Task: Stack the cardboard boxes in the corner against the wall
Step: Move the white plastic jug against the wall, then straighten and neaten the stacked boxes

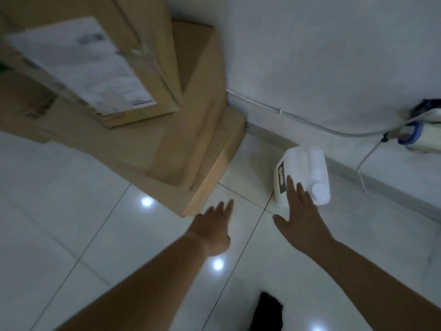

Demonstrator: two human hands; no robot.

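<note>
Cardboard boxes (191, 139), stacked far left against the wall (310, 56), bottom box's long edge running near-to-far; left hand (212, 231), fingers straight and empty, just short of its near corner; right hand (298, 215), likewise spread and empty, farther right by a white jug (307, 168).

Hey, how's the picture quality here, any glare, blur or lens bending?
Head view: dim overall; small glare spots on the glossy floor tiles; the top cardboard box and its label are blurred; the wide lens bends the skirting line; left hand and right hand are sharper.
</note>
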